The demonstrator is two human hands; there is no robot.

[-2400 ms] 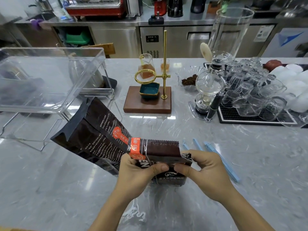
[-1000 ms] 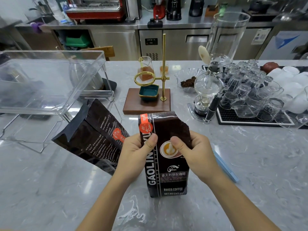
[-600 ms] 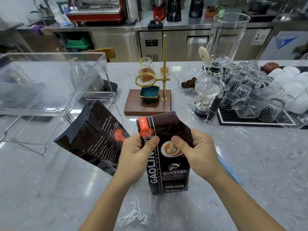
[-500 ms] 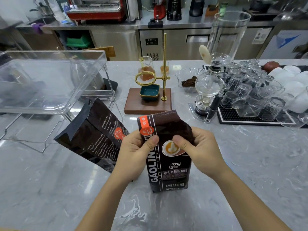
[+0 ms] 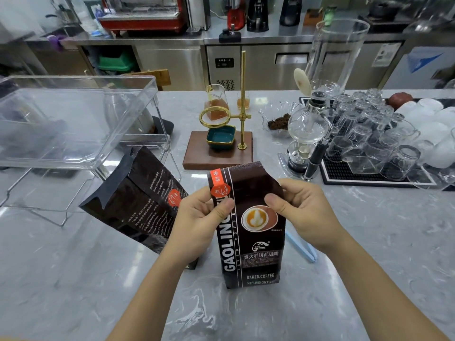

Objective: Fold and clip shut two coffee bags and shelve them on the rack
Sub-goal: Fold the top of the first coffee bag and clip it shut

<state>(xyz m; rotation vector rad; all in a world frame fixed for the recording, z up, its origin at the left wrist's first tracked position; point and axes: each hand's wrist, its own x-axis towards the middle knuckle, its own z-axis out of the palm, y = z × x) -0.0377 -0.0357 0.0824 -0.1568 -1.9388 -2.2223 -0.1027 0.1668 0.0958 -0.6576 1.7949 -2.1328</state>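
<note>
Behind the marble tabletop ran a steel café counter with a red espresso machine; on the tabletop itself stood a brass dripper stand, a siphon brewer and a mat of upturned glasses. At centre a coffee bag stood upright, its long axis vertical and its base on the tabletop, printed face toward the camera. The left hand pinched the bag's upper left edge, thumb on the front just below the orange seal; the right hand pinched the upper right edge the same way, thumb in front, fingers curled behind. The crimped top strip rose unfolded directly above both thumbs, so the fold to come would likely roll that strip down toward the hands, neither hand being nearer. A second bag lay tilted just left of the left hand, its open mouth toward the clear rack on a wire frame at far left. Blue clips lay just beside the right wrist, partly hidden by it, the right hand clearly the nearer
</note>
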